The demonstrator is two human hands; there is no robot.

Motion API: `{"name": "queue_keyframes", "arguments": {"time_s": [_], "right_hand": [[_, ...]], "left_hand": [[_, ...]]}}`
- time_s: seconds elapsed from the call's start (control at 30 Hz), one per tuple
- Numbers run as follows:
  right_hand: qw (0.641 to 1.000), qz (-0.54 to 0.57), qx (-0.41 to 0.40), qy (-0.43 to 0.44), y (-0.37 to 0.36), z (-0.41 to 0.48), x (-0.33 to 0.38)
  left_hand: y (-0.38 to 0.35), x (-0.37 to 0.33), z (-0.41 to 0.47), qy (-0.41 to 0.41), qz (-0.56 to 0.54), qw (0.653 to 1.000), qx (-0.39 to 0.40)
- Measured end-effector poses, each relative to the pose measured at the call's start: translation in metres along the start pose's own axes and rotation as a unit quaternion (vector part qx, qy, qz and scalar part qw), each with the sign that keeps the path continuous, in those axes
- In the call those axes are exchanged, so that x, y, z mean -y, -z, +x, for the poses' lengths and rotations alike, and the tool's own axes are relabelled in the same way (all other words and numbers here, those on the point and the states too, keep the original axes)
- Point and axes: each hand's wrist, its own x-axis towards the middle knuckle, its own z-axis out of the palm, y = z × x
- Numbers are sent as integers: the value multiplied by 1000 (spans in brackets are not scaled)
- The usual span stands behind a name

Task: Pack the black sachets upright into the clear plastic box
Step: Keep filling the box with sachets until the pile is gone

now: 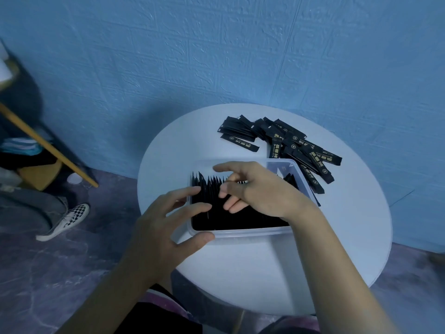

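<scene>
From the head view, a clear rectangular plastic box [240, 235] sits near the middle of a round white tabletop [337, 225]. It is already largely filled with slim black foil sachets [207, 189] standing on end in a tight row, with some room left at its right end. A loose heap [289, 141] of the same sachets lies just behind the box, towards the blue wall. The left hand [163, 227] is spread wide, thumb on the near left corner and fingertips at the left wall, steadying the box. The right hand [255, 189] hovers over the sachet tops, forefinger extended and the other fingers bent; whether it pinches a sachet I cannot tell. To do this step well, brace the box, push the row leftward, and slide each new sachet straight down so none tilts.
</scene>
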Motion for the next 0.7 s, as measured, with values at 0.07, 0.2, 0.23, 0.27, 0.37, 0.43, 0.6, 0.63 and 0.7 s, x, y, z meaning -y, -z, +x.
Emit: {"name": "queue_keyframes", "arguments": {"time_s": [0.07,0.2,0.23,0.27,0.37,0.43,0.6,0.63,0.7], "right_hand": [[999,1,-39,8,12,-9,-3],[981,36,-180,63,48,-31,-10],[970,27,-232,67,60,-34,-18],[957,2,-285,58,71,-36,-28],[909,-147,-387,-38,97,-35,-66],[889,-244,-375,-100,100,-33,-86],[882,-303,-339,-123,95,-24,-112],[883,-300,-339,-123,96,-23,-115],[887,-292,-335,-124,98,-22,-115]], "left_hand": [[-1,0,-1,4,-3,1000,0],[-1,-1,0,7,-8,1000,-3],[-1,-1,0,7,-10,1000,-4],[-1,-2,0,6,-9,1000,-6],[-2,-2,0,10,-6,1000,-9],[-2,-3,0,12,-9,1000,-10],[-2,-4,0,7,-11,1000,-6],[-1,-4,0,6,-6,1000,-4],[0,-5,1,8,-1,1000,1]]}}
